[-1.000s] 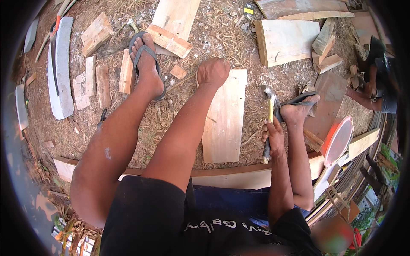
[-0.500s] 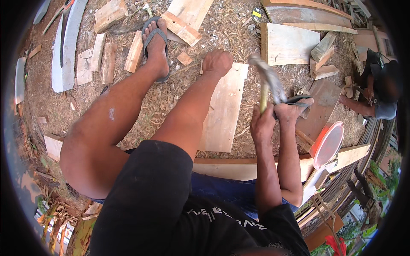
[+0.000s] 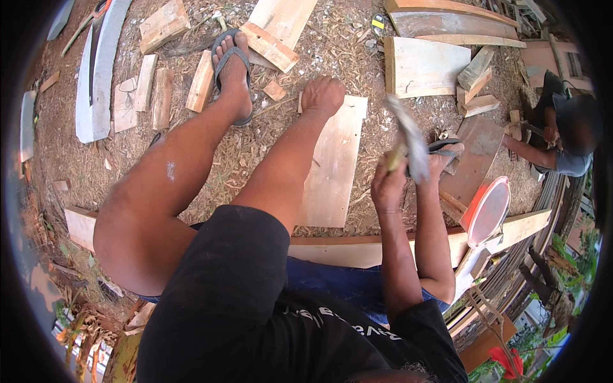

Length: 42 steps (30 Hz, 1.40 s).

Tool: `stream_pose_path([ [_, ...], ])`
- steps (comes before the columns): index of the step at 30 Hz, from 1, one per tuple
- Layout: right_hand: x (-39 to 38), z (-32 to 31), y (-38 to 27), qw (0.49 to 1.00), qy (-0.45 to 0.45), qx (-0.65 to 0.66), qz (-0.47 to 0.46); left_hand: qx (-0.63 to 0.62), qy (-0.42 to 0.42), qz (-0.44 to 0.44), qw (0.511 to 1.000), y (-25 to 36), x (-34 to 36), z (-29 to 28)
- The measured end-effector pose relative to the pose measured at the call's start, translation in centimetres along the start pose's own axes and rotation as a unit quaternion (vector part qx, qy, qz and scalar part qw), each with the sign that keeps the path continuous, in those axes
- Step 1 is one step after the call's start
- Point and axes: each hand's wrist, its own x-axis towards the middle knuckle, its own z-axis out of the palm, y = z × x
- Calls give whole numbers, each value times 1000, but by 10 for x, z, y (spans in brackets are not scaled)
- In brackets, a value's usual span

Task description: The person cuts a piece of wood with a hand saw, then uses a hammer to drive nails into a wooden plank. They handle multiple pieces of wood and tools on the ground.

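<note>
My left hand (image 3: pixel 322 96) is closed and rests at the far end of a pale wooden board (image 3: pixel 331 169) lying on the ground. Its fingers curl away from view, so what they hold, if anything, is hidden. My right hand (image 3: pixel 388 185) is wrapped round the handle of a hammer (image 3: pixel 412 140), raised to the right of the board. The hammer's metal head is smeared by motion. Small dark nail marks show on the board. My sandalled feet are planted to either side, the left foot (image 3: pixel 232 60) farther off than the right foot (image 3: pixel 447 153).
Wood offcuts (image 3: pixel 145 83) lie at the left beside a handsaw (image 3: pixel 96 57) on a grey plank. A thick pale board (image 3: pixel 428 67) lies at the far right. A red-rimmed round container (image 3: pixel 488 210) stands near a long beam (image 3: pixel 338 252). Another person (image 3: pixel 565 131) crouches at the right edge.
The hammer has swung in my right hand, its head tilting and shifting slightly right and lower. My left hand stays at the board's far end. The whole view has shifted slightly.
</note>
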Motion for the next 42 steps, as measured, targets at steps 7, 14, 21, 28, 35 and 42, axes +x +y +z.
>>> stream_pose_path([
  [7,23,-53,-57,985,54,150,72,-12,70,-3,997,-9,-2,10],
  [14,37,-19,-46,895,274,210,-284,-1,79,5,997,-3,0,10],
  [21,-1,-22,-30,973,-111,16,204,-19,105,16,994,0,-2,13],
  [28,53,-52,-98,823,291,386,-298,-2,63,-7,998,-8,-7,10],
  [35,-3,-6,31,966,19,47,253,-19,18,-8,1000,4,2,6],
  [42,49,-60,-86,852,303,349,-245,-16,49,-25,998,-4,-6,4],
])
